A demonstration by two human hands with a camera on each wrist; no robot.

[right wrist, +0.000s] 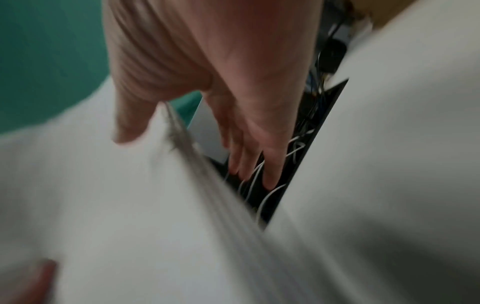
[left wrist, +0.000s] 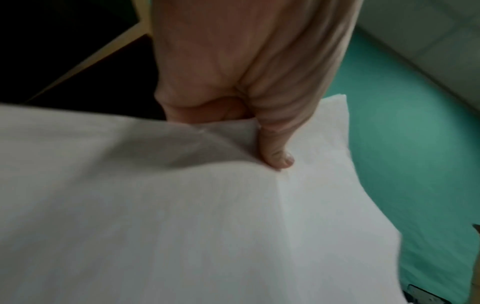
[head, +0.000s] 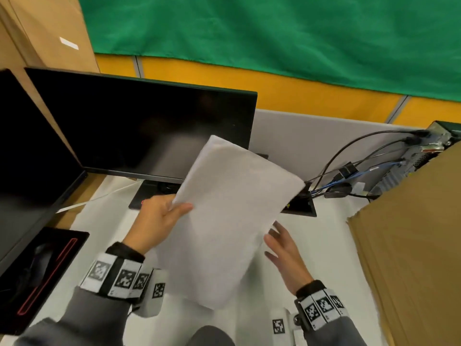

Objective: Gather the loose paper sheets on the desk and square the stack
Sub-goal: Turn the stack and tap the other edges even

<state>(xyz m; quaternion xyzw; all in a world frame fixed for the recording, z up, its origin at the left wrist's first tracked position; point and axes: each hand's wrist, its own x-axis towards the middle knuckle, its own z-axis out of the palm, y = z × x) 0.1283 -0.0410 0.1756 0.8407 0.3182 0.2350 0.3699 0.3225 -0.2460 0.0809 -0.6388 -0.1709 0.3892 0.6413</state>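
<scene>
Green cloth [head: 274, 33] hangs behind the white desk [head: 324, 245], with two dark monitors [head: 139, 126] at my left. I've got the paper stack [head: 229, 221] lifted off the desk and tilted, left hand [head: 159, 218] pinching its left edge, thumb on top. My right hand [head: 284, 250] sits flat and relaxed by the right edge, holding nothing. The right wrist cam shows the stack's layered edge [right wrist: 207, 185], blurry though.

Left hand [left wrist: 249, 67] pinches white paper stack [left wrist: 194, 216], thumb on top.
</scene>
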